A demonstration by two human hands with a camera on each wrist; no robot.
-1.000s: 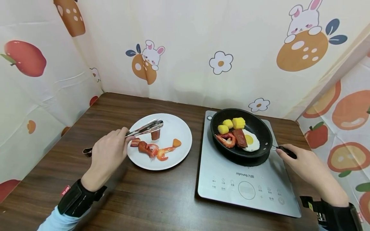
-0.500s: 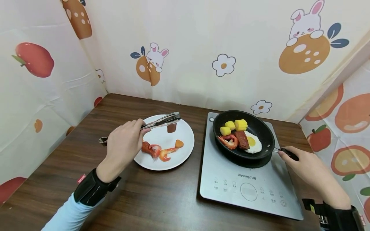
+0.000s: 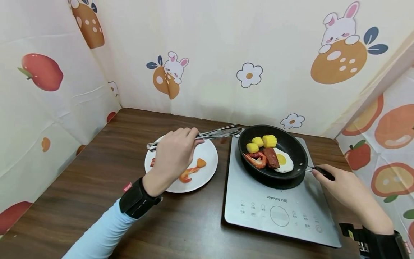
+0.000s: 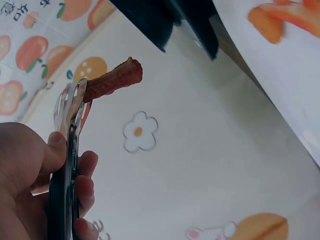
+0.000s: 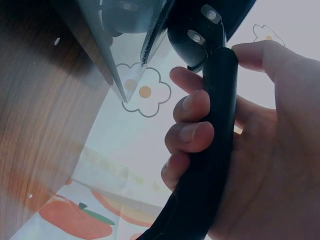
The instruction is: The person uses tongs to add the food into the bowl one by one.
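Observation:
My left hand [image 3: 174,151] grips metal tongs [image 3: 213,133] whose tips reach the left rim of the black frying pan [image 3: 292,144]. The tongs [image 4: 70,130] pinch a brown sausage piece [image 4: 112,80], plain in the left wrist view and barely visible under the tips [image 3: 224,140] from the head. The pan holds corn pieces [image 3: 262,141], a shrimp [image 3: 255,159], a sausage [image 3: 271,157] and a fried egg [image 3: 283,160]. My right hand [image 3: 343,185] holds the pan's black handle [image 5: 212,150], fingers curled round it. A white plate [image 3: 207,151] under my left hand carries shrimp [image 3: 189,173] and an orange piece [image 3: 201,162].
The pan sits on a silver induction cooker [image 3: 284,212] at the right of a dark wooden table [image 3: 90,180]. Cartoon-printed sheets [image 3: 226,54] wall in the back and both sides.
My left hand has carried the tongs and the sausage piece up off the plate and rightward to the pan's left rim. The right hand has stayed on the handle.

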